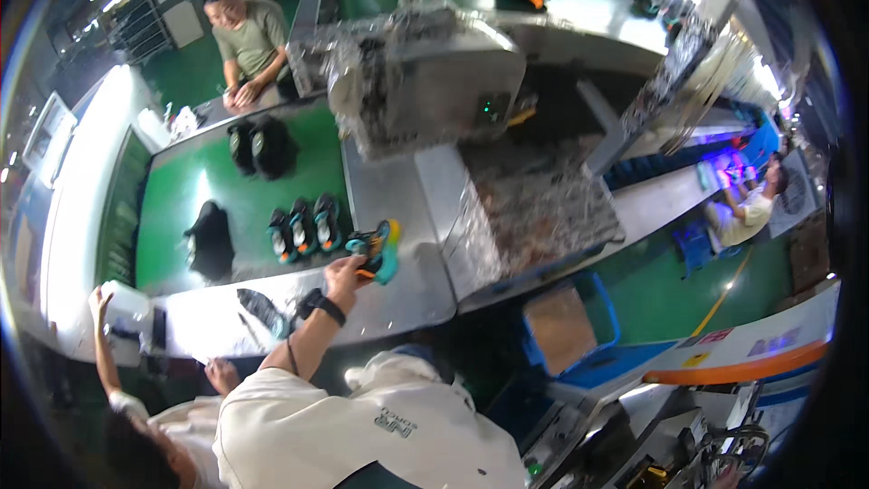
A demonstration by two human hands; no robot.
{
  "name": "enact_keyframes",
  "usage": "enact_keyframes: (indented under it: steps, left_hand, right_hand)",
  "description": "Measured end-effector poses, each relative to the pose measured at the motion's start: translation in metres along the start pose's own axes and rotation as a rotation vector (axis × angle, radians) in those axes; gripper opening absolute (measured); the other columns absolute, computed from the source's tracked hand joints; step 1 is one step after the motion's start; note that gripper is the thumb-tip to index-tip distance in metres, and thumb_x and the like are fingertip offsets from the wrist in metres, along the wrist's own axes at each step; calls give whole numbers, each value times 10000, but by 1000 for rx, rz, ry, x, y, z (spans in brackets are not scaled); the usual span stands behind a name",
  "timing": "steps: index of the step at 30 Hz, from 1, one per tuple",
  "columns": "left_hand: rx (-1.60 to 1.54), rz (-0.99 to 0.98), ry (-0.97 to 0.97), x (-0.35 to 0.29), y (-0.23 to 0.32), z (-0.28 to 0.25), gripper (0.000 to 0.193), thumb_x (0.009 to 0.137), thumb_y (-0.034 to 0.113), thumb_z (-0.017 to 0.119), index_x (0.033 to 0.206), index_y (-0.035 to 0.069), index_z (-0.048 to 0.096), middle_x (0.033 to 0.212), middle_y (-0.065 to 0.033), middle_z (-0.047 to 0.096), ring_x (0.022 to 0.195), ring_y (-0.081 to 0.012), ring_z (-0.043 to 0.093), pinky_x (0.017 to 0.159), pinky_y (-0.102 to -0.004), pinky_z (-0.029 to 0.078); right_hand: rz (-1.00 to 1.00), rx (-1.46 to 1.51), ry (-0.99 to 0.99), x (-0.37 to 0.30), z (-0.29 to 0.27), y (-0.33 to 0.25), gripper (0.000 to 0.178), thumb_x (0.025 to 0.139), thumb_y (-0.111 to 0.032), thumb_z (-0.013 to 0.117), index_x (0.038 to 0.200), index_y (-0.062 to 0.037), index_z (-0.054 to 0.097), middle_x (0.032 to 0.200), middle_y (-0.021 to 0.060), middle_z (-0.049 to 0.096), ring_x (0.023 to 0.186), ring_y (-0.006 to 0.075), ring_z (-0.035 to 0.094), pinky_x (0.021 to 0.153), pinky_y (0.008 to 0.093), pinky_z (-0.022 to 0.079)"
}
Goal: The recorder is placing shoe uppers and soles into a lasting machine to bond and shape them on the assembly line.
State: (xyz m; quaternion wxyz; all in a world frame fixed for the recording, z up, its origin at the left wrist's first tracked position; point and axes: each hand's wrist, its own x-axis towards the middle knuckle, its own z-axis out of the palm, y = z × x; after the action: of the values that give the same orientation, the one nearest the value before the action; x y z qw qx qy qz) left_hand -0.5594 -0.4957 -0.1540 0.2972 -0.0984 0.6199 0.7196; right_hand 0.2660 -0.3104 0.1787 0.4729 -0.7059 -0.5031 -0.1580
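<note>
My left hand, with a dark band on its wrist, reaches over the metal edge of the worktable. Its fingers are closed around a black, teal and orange sneaker with a yellow patch at one end. Just left of it, three similar dark sneakers stand side by side on the green belt. My right hand does not show. A grey shoe-sole-shaped piece lies on the pale near edge, left of my forearm.
Dark shoes and a black item rest farther along the belt. A plastic-wrapped machine rises beyond my hand. A co-worker is close on my left; another person leans at the far end. A blue-framed chair stands right.
</note>
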Motion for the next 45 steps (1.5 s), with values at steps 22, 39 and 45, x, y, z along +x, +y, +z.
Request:
enact_keyframes:
  steps: [22,39,45]
  left_hand:
    - [554,386,535,525,133,-20,448,812,251,673,1170,8,553,1056,-276,662,1011,-432,643,870,-487,502]
    - [197,-95,-810,81,37,87,342,965,205,650,1213,-30,633,1117,-147,700,981,-227,682,904,-346,546]
    - [-181,93,-1502,-62,138,226,763,857,115,764,1476,-20,338,1504,-213,406,1375,-328,430,1139,-482,345]
  right_hand:
    - [-650,40,-1243,-126,517,-940,485,931,-526,590,1127,-89,664,1028,14,657,924,122,600,771,282,469]
    - [-1079,899,-647,-109,386,-845,746,659,-273,810,1299,15,558,1150,194,677,1057,260,647,960,371,480]
    - [-1158,744,-268,-122,241,-667,878,594,-221,825,1371,27,499,1232,184,619,1085,298,615,960,406,464]
